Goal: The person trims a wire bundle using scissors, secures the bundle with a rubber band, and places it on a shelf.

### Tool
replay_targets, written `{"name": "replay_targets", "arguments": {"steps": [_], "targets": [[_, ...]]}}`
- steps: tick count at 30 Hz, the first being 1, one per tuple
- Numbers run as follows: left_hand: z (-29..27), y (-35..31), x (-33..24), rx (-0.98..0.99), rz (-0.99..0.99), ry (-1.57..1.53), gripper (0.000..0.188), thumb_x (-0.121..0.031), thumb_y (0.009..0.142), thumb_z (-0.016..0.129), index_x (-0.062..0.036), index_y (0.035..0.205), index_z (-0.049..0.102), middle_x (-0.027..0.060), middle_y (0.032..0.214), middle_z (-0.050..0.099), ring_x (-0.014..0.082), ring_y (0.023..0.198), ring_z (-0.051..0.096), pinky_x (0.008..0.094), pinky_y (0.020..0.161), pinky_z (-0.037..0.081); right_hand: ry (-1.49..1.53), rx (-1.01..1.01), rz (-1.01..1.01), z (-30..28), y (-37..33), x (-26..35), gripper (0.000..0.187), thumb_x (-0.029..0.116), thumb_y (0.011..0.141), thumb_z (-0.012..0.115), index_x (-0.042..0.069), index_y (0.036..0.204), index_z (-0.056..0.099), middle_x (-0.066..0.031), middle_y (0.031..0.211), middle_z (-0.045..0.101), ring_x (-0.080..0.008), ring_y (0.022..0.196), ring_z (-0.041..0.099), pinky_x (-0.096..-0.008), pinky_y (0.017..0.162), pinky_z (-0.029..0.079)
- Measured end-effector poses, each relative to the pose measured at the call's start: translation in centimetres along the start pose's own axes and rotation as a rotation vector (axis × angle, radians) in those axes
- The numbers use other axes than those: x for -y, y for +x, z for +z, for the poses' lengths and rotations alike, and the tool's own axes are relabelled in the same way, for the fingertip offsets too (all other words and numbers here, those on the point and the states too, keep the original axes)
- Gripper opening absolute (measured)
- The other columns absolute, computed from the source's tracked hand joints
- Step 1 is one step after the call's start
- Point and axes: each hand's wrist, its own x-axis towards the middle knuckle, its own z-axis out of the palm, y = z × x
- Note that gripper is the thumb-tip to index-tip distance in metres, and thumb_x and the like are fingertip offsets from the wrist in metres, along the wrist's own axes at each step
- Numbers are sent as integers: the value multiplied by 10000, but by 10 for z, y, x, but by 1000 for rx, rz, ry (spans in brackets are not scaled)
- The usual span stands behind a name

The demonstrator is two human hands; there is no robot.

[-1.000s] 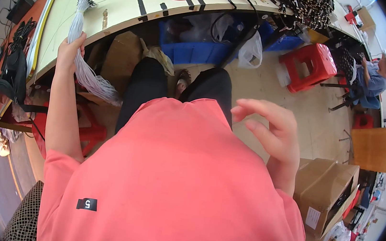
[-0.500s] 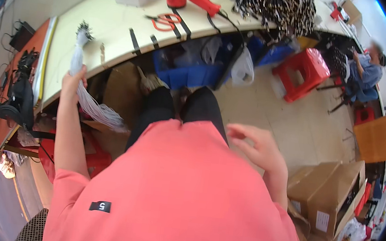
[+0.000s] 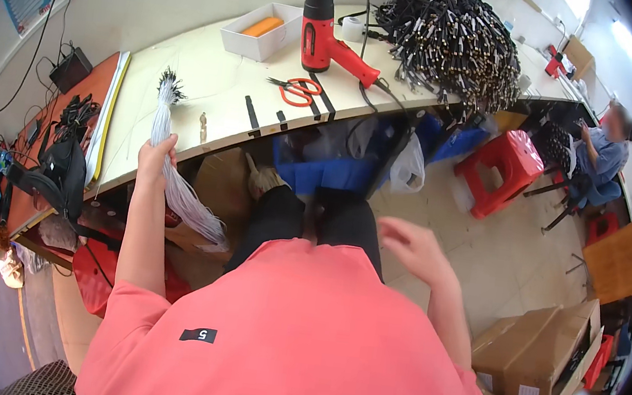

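Observation:
My left hand (image 3: 155,158) is closed round the middle of a bundle of thin white wires (image 3: 187,209) at the left part of the bench's front edge. The bundle's dark-tipped ends stand up over the bench top, and its long loose ends hang below the edge, slanting toward my legs. My right hand (image 3: 413,250) hovers over the floor beside my right leg, touching nothing, its fingers loosely bent and apart, slightly blurred. On the bench (image 3: 216,110), right of the bundle, lie a small brown pointed piece (image 3: 203,128) and orange-handled scissors (image 3: 299,93).
A red heat gun (image 3: 318,40), a white box (image 3: 251,51) and a heap of black cables (image 3: 452,48) sit along the bench. Blue bins (image 3: 326,175) stand beneath it. Rightward are a red stool (image 3: 496,172), a seated person (image 3: 604,154) and a cardboard box (image 3: 533,358).
The whole view has shifted, so the bench and its contents appear lower and farther right. My left hand still grips the wire bundle; my right hand stays raised and free.

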Motion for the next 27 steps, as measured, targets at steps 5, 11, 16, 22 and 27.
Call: {"name": "replay_targets", "arguments": {"steps": [5,11,16,22,27], "targets": [[20,5,-31,33,45,-89,159,-120,779,640,-27,810,514,32,576,496,131,443,458,257,417,362,-177,-98,-213,-2,107,27,347,76,836,557,37,1178,525,-113,964,639,-177,888,617,-289,791,476],[19,39,-18,94,106,-45,148,-117,788,625,-20,819,517,30,583,507,121,457,467,256,432,371,-550,-233,-375,32,254,28,410,129,796,576,36,1189,504,-197,991,594,-346,943,571,-386,833,453],[4,37,0,145,197,-268,124,-115,817,613,-26,842,530,26,576,510,117,470,480,240,444,388,-720,-143,-174,57,319,26,359,94,805,511,74,1163,510,-183,965,591,-355,930,557,-428,802,448],[4,27,-2,175,200,-357,77,-54,836,581,-20,870,521,40,568,509,125,468,486,244,445,394,-656,-172,-226,78,341,27,368,61,777,517,82,1145,510,-152,889,592,-314,854,582,-414,733,460],[2,24,-4,127,194,-428,71,-45,841,573,-18,856,509,49,564,503,129,451,477,252,433,391,-333,-133,-219,116,370,74,415,86,744,581,55,1152,515,-141,850,610,-300,799,604,-393,705,469]]}}
